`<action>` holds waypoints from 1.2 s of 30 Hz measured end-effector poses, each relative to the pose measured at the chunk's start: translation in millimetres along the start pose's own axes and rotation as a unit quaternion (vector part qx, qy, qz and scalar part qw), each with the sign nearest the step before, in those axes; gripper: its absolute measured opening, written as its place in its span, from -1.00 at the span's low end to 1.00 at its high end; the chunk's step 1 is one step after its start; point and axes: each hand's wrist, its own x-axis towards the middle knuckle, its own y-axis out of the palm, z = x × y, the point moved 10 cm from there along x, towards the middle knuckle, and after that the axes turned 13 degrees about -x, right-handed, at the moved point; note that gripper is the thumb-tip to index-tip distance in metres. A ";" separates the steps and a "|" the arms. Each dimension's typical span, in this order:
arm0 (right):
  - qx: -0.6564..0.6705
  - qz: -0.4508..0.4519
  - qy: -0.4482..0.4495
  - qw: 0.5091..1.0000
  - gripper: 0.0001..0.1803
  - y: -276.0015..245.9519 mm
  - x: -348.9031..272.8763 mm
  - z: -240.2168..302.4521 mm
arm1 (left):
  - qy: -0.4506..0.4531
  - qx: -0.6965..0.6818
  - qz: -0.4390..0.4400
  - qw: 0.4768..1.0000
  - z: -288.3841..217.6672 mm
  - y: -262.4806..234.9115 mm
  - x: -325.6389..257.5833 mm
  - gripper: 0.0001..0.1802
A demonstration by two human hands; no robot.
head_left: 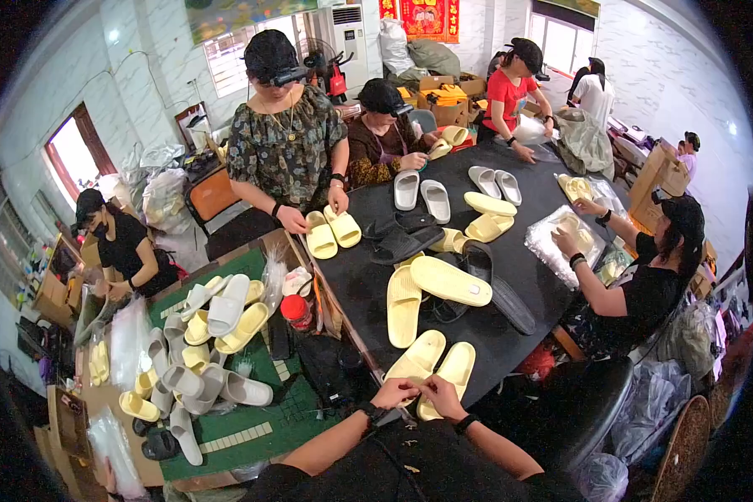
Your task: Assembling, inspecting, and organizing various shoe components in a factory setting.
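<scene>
A pair of pale yellow slippers (437, 369) lies at the near edge of the black table (527, 251), heels toward me. My left hand (396, 392) and my right hand (441, 395) meet at the heel ends of this pair, fingers pinched together on the heel of the left slipper; what sits between the fingertips is too small to tell. Both wrists carry dark bands. Just beyond lie two more yellow slippers (427, 289), one crossed over the other, beside a black slipper (498, 289).
Several other people work around the table with grey, yellow and black slippers; one at the right handles a clear bag (556, 238). To my left a green-topped table (251, 418) holds a heap of grey and yellow slippers (201, 351) and a red-capped jar (295, 311).
</scene>
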 end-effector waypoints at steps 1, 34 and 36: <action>-0.002 0.003 0.001 1.000 -0.82 -0.6 0.2 1.4 | -0.002 -0.011 -0.004 1.000 0.1 -0.4 0.3 -0.82; 0.004 0.012 0.011 1.000 -0.79 0.9 -1.8 -0.8 | -0.041 0.008 0.003 0.999 3.6 2.6 0.6 -0.78; 0.000 0.013 0.011 1.000 -0.77 3.1 -0.8 -2.6 | -0.031 0.002 0.006 0.999 2.4 2.8 0.3 -0.78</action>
